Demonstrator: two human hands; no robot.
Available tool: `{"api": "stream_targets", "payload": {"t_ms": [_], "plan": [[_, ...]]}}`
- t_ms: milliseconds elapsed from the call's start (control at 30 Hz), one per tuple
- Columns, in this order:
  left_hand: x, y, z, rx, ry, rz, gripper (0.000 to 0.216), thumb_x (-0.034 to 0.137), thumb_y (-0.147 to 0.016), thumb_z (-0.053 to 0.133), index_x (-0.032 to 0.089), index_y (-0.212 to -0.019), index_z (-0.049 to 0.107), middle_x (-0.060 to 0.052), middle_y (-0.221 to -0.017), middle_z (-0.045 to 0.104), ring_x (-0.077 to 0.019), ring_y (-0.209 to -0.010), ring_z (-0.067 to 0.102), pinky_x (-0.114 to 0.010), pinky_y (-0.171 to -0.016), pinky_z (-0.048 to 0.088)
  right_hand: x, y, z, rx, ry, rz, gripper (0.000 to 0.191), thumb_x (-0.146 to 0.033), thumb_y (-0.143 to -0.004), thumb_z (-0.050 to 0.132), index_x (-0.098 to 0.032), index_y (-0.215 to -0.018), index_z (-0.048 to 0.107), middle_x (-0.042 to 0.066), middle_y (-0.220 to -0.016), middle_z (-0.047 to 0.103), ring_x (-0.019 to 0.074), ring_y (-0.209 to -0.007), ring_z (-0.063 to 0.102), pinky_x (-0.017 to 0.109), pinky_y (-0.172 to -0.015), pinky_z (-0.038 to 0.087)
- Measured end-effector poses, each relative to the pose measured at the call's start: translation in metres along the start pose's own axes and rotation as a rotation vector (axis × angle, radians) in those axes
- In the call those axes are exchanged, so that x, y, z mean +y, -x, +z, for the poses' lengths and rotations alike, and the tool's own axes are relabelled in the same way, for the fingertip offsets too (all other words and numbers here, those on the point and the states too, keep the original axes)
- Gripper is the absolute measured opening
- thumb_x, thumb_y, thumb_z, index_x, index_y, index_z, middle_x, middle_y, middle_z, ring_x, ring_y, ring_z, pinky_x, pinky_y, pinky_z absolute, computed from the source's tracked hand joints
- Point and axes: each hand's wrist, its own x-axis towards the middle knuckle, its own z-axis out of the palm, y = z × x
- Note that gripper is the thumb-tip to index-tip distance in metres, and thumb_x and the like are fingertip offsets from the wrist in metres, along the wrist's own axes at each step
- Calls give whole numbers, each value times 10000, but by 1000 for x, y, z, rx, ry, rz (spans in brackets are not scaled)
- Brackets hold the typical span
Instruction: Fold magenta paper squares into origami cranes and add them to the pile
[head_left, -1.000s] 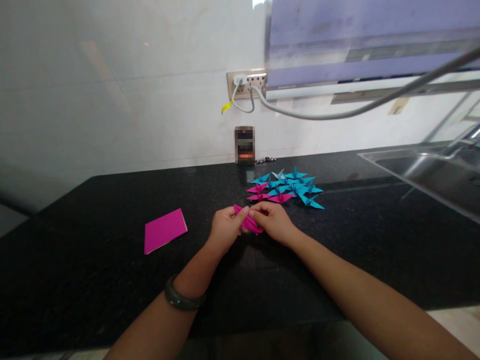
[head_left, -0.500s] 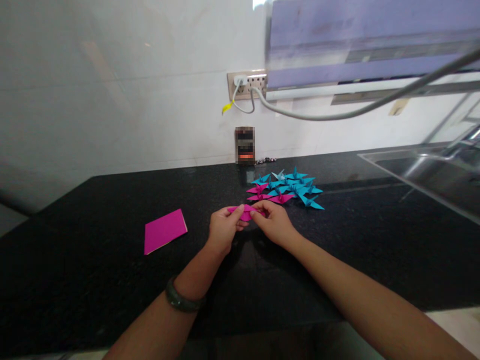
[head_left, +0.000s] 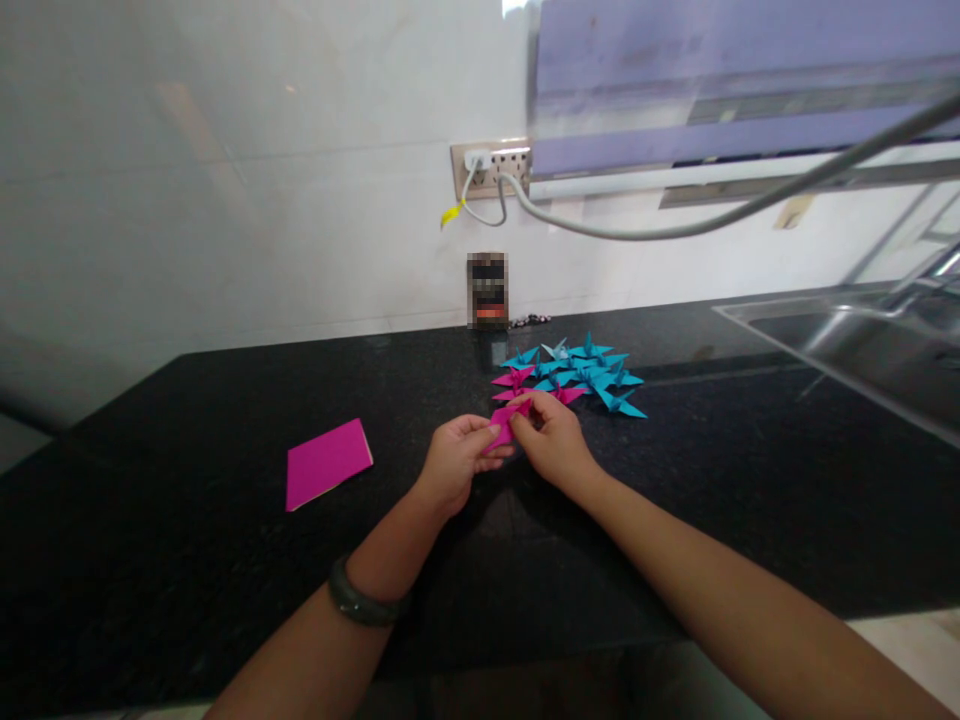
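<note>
Mid-counter, left hand (head_left: 452, 462) and right hand (head_left: 551, 445) pinch a half-folded pink paper (head_left: 504, 428). Behind, toward the back edge, lie finished cranes (head_left: 577, 375); pink sheets (head_left: 327, 463) remain unfolded at left.

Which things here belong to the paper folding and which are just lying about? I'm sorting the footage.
In use:
left hand and right hand, both pinching the pink folded paper
pink paper stack
finished paper cranes, blue and pink

Lying about:
wall socket with plugged cables
sink
black countertop
</note>
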Motion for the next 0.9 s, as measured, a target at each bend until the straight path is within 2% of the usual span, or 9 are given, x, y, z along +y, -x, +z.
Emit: {"api": "stream_targets", "payload": {"t_ms": [100,333,533,800,900], "plan": [[-1,1,1,-21,-38,-9,137,177,-667,640,128,-716,522,-11,-579,629,-112,-509,623,-159,-434,453,-1,-1,-2,18,50,-39,136,-151,-731,482,-173,-798,598,36,-752,584,137,-660,514,260,-617,414],[-2,-1,3,44,-119,60,130,173,-687,621,126,-721,505,-7,-543,626,-94,-425,583,-160,-399,434,-3,0,-3,18,99,-88,162,-177,-790,457,-168,-786,619,58,-796,611,161,-746,549,278,-692,424],[-1,-1,4,66,-141,75,154,193,-674,635,131,-715,500,-19,-552,639,-96,-422,582,-166,-405,433,-1,-1,-4,21,112,-128,231,-200,-828,416,-189,-886,640,63,-866,641,171,-844,574,300,-781,432],[-1,0,5,75,-168,99,126,177,-682,619,133,-702,503,-4,-519,622,-105,-421,586,-170,-403,433,0,0,-2,54,60,-81,266,-217,-852,364,-190,-907,624,65,-909,642,173,-887,575,309,-822,427],[-1,0,6,72,-180,107,117,169,-684,613,130,-705,505,-2,-509,615,-108,-419,587,-171,-400,434,1,0,-1,66,10,-23,257,-236,-846,372,-187,-887,621,62,-890,640,176,-841,582,306,-779,441]]}}
